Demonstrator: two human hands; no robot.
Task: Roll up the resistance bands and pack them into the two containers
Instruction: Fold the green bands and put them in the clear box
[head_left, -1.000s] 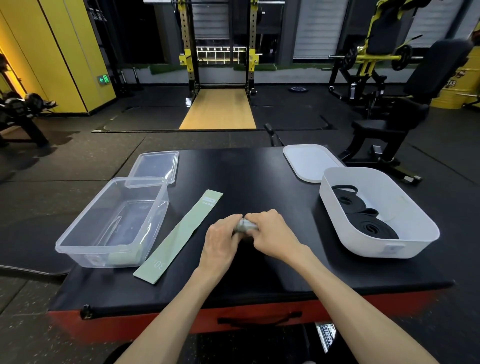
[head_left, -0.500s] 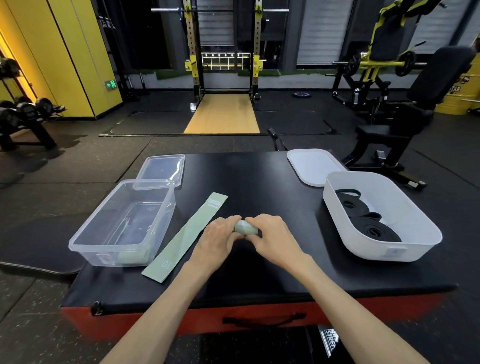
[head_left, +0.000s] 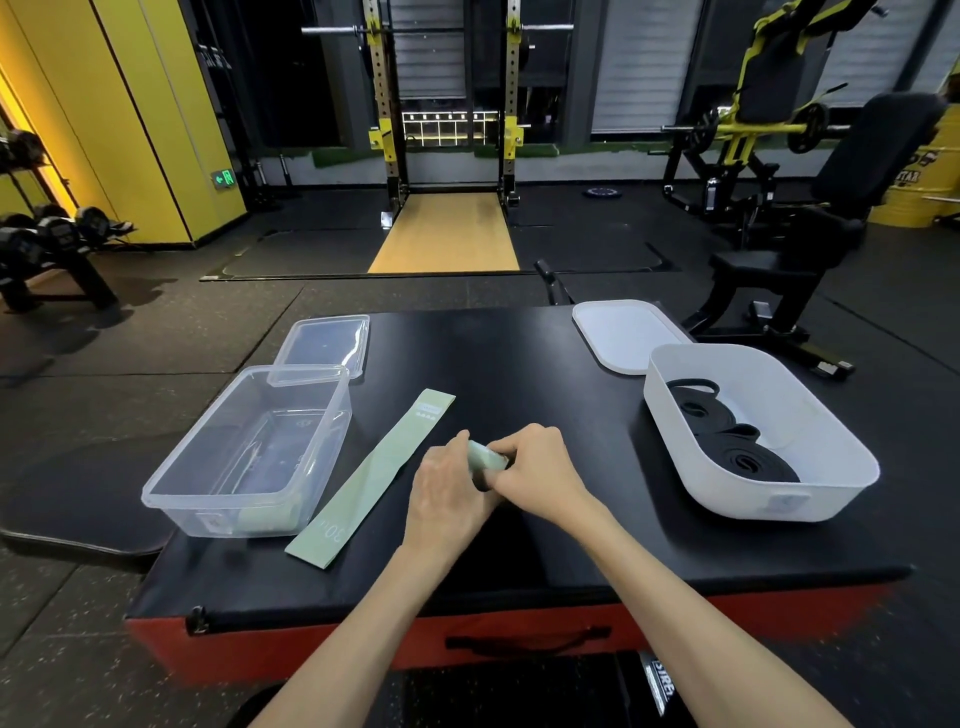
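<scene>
A rolled pale green band (head_left: 485, 460) sits between both hands at the middle of the black platform (head_left: 519, 364). My left hand (head_left: 451, 491) and my right hand (head_left: 537, 475) both grip the roll with curled fingers. A flat green band (head_left: 371, 480) lies diagonally just to the left. The clear container (head_left: 249, 452) stands at the left, with something pale green showing at its near end. The white container (head_left: 810, 415) at the right holds rolled black bands (head_left: 727, 441).
A clear lid (head_left: 324, 343) lies behind the clear container and a white lid (head_left: 623, 332) behind the white one. The platform's front edge is red with a black strap handle. Gym machines, a squat rack and dumbbells stand on the floor beyond.
The roll has turned in my hands, and my left hand now sits lower beside it. The view has shifted slightly left and up.
</scene>
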